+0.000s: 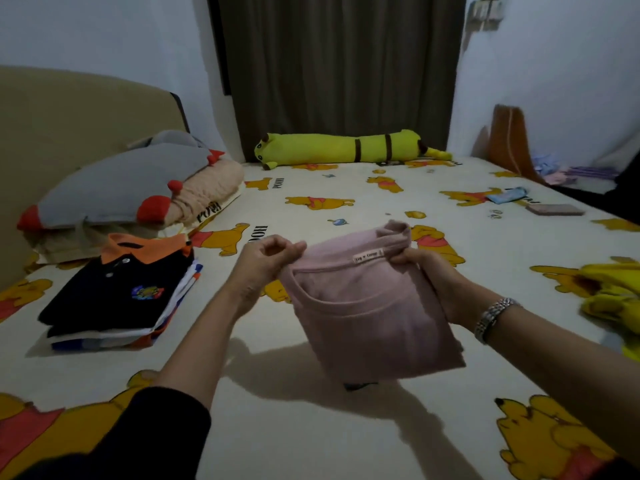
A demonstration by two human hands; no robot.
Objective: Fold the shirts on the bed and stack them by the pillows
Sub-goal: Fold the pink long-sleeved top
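Head: hands [349, 271] apparently pinching folded shirt [370, 306]

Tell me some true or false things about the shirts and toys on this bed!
1. Both hands hold the pink shirt up off the bed. True.
2. The top shirt on the folded stack is white. False: it is black with an orange collar.
3. The long yellow plush toy lies by the dark curtain. True.
4. The left hand wears the watch. False: the right hand side does.
5. The stack sits far from the pillows. False: it is right beside them.
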